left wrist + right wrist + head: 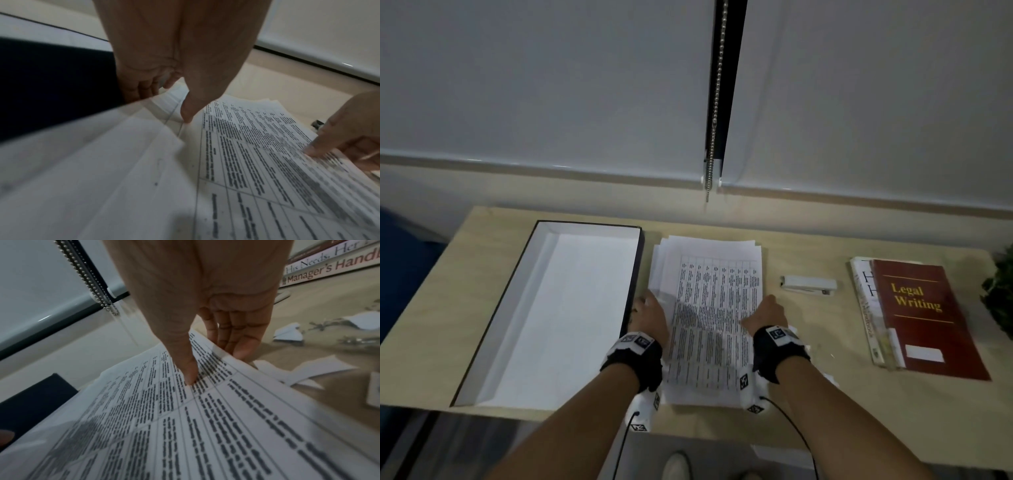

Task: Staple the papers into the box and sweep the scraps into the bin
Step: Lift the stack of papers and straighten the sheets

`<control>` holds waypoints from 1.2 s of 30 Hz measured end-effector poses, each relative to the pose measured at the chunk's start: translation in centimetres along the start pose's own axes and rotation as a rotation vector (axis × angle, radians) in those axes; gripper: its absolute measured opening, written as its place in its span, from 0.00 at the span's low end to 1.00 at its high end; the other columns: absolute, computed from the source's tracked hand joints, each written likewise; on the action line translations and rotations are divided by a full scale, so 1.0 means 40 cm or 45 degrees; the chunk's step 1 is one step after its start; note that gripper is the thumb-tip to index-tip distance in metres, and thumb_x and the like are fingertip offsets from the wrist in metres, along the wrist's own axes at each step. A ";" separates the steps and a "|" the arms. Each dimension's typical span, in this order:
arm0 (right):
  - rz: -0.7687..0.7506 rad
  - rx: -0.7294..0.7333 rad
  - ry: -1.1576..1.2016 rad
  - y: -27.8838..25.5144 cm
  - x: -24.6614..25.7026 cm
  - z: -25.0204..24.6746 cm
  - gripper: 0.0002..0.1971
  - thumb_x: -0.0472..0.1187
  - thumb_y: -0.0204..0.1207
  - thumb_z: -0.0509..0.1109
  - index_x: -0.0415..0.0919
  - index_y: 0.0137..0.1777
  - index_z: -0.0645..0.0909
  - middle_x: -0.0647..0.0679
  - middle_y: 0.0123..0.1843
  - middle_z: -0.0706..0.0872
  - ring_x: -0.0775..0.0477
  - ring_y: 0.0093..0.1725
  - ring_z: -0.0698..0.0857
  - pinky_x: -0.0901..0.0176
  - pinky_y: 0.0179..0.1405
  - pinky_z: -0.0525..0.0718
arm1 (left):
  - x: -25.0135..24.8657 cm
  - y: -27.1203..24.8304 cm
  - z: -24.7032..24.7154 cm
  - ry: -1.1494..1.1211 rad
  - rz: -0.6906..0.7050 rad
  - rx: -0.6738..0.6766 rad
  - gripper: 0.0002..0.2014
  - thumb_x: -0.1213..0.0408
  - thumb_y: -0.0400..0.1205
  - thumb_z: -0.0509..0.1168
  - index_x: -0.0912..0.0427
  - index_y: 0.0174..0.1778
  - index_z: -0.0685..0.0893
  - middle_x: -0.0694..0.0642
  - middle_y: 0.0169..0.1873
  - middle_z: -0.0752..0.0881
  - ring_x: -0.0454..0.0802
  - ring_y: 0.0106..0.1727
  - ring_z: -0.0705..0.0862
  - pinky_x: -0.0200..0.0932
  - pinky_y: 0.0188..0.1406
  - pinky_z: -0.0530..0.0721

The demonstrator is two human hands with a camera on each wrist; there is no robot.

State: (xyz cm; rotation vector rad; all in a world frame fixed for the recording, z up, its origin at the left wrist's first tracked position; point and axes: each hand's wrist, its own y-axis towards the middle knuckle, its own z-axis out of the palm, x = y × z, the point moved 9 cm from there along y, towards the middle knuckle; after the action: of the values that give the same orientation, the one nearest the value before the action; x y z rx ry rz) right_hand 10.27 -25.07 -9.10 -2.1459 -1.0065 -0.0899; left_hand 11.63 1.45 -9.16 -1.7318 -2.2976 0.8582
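A loose stack of printed papers [712, 318] lies mid-desk, its sheets fanned unevenly. My left hand [650, 310] grips its left edge, with the thumb on top and the fingers under the sheets [170, 97]. My right hand [765, 313] pinches the right edge the same way [211, 360]. The open box [530, 301], black outside and white inside, lies just left of the papers and holds nothing. A white stapler [809, 285] lies on the desk right of the papers. Torn paper scraps [287, 334] lie by my right wrist. No bin is in view.
Stacked books [921, 318] with a red "Legal Writing" cover on top sit at the right, and a green plant [1000, 294] is at the far right edge. Roller blinds with a bead chain [714, 102] hang behind the desk. Bare desk [808, 246] shows between papers and books.
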 end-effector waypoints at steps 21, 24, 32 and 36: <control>-0.178 0.125 0.865 -0.003 -0.016 -0.038 0.23 0.34 0.64 0.82 0.36 0.60 0.83 0.42 0.58 0.89 0.43 0.54 0.88 0.57 0.48 0.85 | 0.018 -0.058 -0.095 -1.078 0.237 -0.095 0.15 0.80 0.75 0.61 0.62 0.54 0.77 0.65 0.49 0.86 0.64 0.50 0.85 0.47 0.40 0.84; -0.340 0.241 0.980 -0.058 0.037 -0.094 0.22 0.37 0.69 0.79 0.40 0.64 0.82 0.48 0.59 0.87 0.48 0.57 0.85 0.60 0.54 0.79 | -0.003 -0.085 -0.143 -1.155 0.329 -0.087 0.20 0.82 0.75 0.60 0.65 0.63 0.78 0.61 0.50 0.87 0.61 0.53 0.85 0.47 0.46 0.85; -0.758 -0.139 1.115 -0.181 0.200 -0.345 0.13 0.34 0.73 0.75 0.41 0.58 0.86 0.63 0.46 0.88 0.74 0.40 0.87 0.82 0.36 0.83 | -0.100 -0.156 -0.420 -1.244 0.586 -0.376 0.09 0.80 0.78 0.64 0.68 0.52 0.84 0.54 0.41 0.85 0.38 0.39 0.83 0.19 0.29 0.80; -0.834 -0.189 1.132 -0.203 0.200 -0.341 0.09 0.34 0.74 0.75 0.45 0.52 0.87 0.58 0.47 0.89 0.71 0.42 0.89 0.75 0.40 0.87 | -0.094 -0.154 -0.422 -1.291 0.614 -0.376 0.06 0.77 0.79 0.64 0.66 0.49 0.84 0.51 0.39 0.86 0.28 0.35 0.86 0.22 0.30 0.81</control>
State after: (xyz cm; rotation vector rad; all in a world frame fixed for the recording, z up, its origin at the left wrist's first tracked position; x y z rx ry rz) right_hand 13.44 -25.66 8.40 -1.5104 -1.0890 -1.3266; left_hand 15.02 2.92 8.84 -2.4179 -2.6556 1.9384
